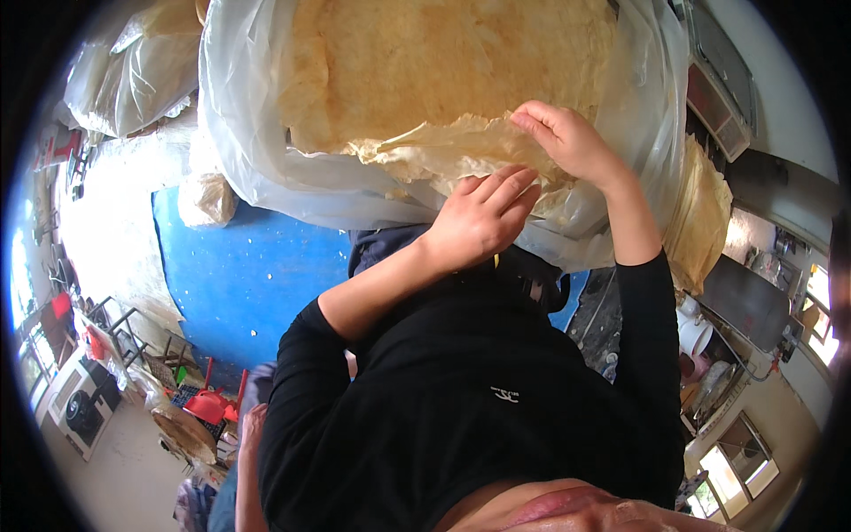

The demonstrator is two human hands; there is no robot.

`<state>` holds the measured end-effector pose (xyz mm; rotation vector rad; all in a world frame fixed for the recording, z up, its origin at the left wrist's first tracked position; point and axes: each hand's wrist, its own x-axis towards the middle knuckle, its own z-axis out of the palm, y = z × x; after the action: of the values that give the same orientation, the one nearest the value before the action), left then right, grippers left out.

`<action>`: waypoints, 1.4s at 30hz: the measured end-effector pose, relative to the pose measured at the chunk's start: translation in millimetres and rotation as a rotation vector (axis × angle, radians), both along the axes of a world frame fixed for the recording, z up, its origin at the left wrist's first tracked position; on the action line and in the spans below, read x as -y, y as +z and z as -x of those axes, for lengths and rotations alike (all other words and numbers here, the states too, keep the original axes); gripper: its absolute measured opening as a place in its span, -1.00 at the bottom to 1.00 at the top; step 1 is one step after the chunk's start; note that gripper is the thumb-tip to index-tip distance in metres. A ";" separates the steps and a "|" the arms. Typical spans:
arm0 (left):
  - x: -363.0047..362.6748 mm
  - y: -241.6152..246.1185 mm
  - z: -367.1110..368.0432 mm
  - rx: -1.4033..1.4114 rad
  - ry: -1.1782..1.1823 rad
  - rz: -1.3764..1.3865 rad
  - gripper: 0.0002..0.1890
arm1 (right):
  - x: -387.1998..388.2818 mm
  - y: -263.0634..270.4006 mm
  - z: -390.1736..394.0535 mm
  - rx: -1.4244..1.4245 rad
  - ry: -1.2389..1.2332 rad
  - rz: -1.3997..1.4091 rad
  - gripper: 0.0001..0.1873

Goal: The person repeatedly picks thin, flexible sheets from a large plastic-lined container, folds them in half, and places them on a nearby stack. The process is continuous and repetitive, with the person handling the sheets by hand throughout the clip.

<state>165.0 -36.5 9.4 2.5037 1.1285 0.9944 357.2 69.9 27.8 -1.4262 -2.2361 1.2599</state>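
A wide stack of thin, yellow-brown sheets (439, 60), which look like dried bean curd skin, lies before me on translucent plastic sheeting (246, 133). Its near edge is a pale, crumpled, ragged flap (432, 149). My right hand (565, 139) pinches the upper edge of this flap between thumb and fingers. Lower and to the left, my left hand (485, 216) rests palm down at the flap's near side, fingers close together. Whether its fingertips grip the sheet is hidden.
A blue floor covering (252, 279) with pale crumbs lies to the left, with a small wrapped bundle (207, 199) at its far end. More yellow sheets (698, 213) hang at the right. Another person's arm (249, 459) shows behind me at left, near a red dustpan (209, 404).
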 end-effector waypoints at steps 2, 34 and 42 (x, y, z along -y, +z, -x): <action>8.5 5.4 -1.4 -0.118 0.092 0.126 -0.45 | -0.2 -4.8 6.0 0.055 -0.121 -0.157 -0.73; -145.8 -29.7 68.2 0.034 0.267 0.151 -0.78 | -216.3 158.4 38.2 0.003 -0.204 -0.837 -0.81; -209.0 -23.7 82.4 -0.111 0.221 0.506 -0.67 | -321.6 218.9 -74.9 0.089 -0.593 -0.785 -0.46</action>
<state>82.6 172.5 -14.3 2.0783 1.4954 0.5273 432.1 391.5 246.7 -1.5985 -1.7895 0.1052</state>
